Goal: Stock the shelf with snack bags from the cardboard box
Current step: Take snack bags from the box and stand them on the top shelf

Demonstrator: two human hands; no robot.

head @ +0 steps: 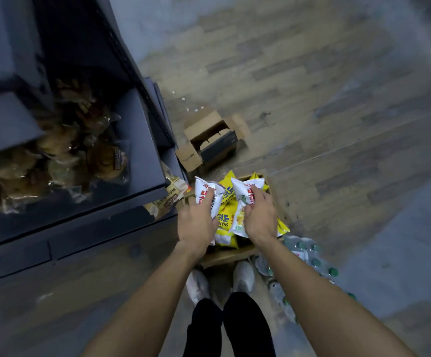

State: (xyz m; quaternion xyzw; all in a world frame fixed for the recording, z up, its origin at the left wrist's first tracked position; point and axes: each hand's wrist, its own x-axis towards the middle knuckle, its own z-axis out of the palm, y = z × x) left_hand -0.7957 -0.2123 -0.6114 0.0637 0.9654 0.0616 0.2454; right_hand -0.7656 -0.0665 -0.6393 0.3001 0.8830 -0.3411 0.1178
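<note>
You are standing on wood-look plank flooring (299, 81) that is stretching toward twelve o'clock. An open empty carton (210, 139) is lying near the centre, and shrink-wrapped bottles (297, 256) are sitting at four o'clock. Dim light is falling.

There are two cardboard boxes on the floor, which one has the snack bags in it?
The near cardboard box under both hands, by the person's feet: it is full of yellow snack bags. The far cardboard box near the shelf's end shows none.
</note>
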